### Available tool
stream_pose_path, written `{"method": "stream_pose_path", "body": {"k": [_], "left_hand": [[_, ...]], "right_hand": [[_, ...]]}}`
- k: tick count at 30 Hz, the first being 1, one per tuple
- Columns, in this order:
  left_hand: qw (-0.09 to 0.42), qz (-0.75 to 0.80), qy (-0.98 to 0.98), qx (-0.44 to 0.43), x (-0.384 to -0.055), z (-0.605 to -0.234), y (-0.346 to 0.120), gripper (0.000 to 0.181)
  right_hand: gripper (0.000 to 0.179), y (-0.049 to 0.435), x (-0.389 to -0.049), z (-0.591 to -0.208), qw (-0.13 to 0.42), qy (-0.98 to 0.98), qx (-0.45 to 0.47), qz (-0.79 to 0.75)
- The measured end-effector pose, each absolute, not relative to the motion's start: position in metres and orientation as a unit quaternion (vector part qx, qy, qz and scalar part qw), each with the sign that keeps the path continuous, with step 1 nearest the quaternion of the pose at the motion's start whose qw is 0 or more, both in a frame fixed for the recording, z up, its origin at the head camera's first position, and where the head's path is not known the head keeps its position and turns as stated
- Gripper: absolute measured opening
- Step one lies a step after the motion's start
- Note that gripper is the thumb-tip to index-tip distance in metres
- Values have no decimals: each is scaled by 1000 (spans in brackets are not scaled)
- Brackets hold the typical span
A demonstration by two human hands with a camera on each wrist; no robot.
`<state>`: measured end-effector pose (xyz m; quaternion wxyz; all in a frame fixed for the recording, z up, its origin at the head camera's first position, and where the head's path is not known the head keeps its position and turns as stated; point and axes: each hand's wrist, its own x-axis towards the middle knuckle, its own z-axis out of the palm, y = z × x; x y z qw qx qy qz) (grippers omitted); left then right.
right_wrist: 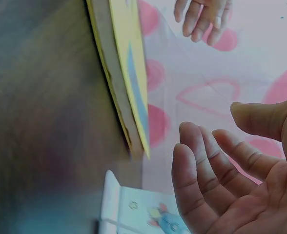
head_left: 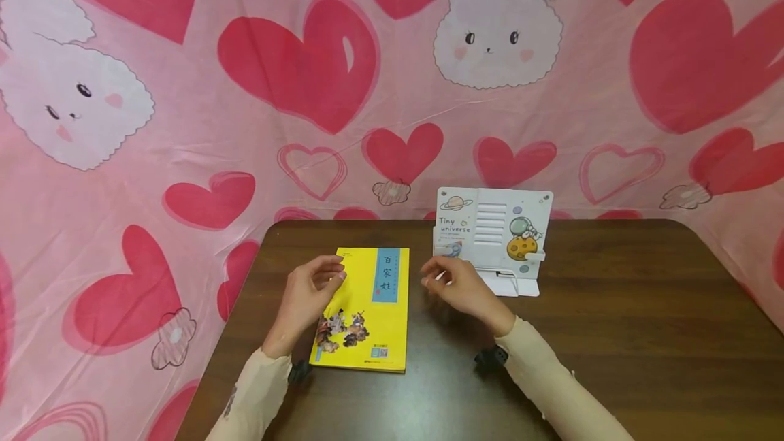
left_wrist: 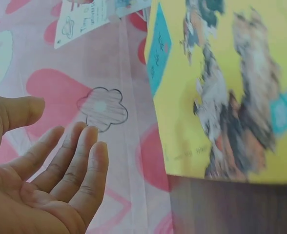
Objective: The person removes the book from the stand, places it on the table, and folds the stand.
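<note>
A yellow book point(head_left: 392, 332) with a blue title panel lies flat on the table. Over its left side hovers my left hand point(head_left: 311, 295), fingers loosely bent and nothing in them; the left wrist view shows the same hand point(left_wrist: 51, 170) with its palm bare. To the right of the book, my right hand point(head_left: 462, 289) is held up in front of a white book stand point(head_left: 490, 223) printed with an astronaut and planets. In the right wrist view its fingers point(right_wrist: 187, 180) curve loosely around air, with the book's page edge point(right_wrist: 115, 73) beyond.
The dark wooden table point(head_left: 637, 318) extends to the right of the stand. A pink cloth point(head_left: 269, 148) with hearts and rabbit faces hangs behind and beside the table. A small black device point(head_left: 491, 358) is worn at the right wrist.
</note>
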<state>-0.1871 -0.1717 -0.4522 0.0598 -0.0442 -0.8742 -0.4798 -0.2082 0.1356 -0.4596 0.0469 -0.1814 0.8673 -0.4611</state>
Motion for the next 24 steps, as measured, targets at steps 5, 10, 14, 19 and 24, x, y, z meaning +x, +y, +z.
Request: {"method": "stream_pose_path", "body": {"k": [5, 10, 14, 19, 24], "left_hand": [[65, -484, -871, -50, -190, -451, -162, 34], [68, -494, -864, -63, -193, -449, -154, 33], [75, -500, -860, -77, -195, -446, -147, 33], [72, -504, -855, -97, -198, -445, -139, 33], [76, -517, -847, -102, -200, -440, -131, 31]], "right_hand": [[20, 146, -211, -451, 34, 863, -164, -477], [22, 159, -214, -444, 19, 859, -146, -490], [26, 167, -216, -441, 19, 858, -133, -495], [26, 176, -218, -437, 0, 855, -140, -500], [25, 187, -221, -432, -21, 852, -140, -504]]}}
